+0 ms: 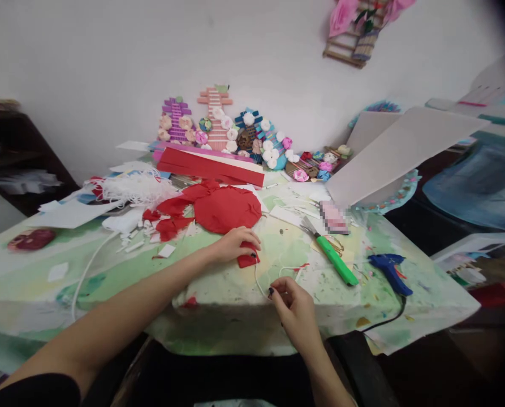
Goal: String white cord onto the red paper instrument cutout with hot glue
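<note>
My left hand rests on the table with curled fingers and thumb around a small red piece of paper or cloth. From that piece a thin white cord curves down to my right hand, which pinches it between thumb and fingertips near the table's front edge. Another stretch of white cord with a red bit at its end lies just beyond the right hand. Behind my left hand is a round, red-covered disc. My left fingers partly cover the small red piece.
Right of my hands lie a green utility knife and a blue glue gun with its cable. Red strips, a heap of white string and paper scraps lie farther back. Decorated stick crafts lean on the wall.
</note>
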The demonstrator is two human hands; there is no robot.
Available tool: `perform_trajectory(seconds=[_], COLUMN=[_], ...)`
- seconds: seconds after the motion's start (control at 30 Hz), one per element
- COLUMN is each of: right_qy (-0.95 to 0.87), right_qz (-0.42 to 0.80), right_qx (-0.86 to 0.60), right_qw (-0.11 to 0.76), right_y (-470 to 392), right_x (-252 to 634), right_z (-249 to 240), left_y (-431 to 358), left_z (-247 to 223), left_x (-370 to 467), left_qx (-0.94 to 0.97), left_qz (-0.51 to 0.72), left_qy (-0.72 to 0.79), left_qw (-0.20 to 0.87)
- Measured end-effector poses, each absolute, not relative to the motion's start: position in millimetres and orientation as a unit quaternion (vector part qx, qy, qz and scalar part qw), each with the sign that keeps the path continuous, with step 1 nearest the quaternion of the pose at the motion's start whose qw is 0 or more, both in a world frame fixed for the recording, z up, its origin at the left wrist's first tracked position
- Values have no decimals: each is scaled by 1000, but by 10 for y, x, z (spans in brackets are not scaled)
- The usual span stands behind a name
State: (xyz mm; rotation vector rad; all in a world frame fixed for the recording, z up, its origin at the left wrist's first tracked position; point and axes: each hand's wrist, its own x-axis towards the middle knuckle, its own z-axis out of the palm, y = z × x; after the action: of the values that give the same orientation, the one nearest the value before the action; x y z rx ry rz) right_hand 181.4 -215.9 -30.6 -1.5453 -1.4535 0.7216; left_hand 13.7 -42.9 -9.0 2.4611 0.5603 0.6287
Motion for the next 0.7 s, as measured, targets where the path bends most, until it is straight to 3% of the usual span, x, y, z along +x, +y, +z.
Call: perform_trajectory(seconds=[0.27, 0.7], right_qy=[-564, -663], right_qz=[316, 364], right_qx=[-628, -639], right_qw=[434, 141], right_y=[-2410, -2894], right_x=[1830, 2202], right_z=[-326, -253], left_y=[-404, -355], left_z=[-130, -173], left_x=[129, 133], left_qx=[910, 897], left_qz=[227, 221], left_qy=[180, 194], left_qw=[297, 331])
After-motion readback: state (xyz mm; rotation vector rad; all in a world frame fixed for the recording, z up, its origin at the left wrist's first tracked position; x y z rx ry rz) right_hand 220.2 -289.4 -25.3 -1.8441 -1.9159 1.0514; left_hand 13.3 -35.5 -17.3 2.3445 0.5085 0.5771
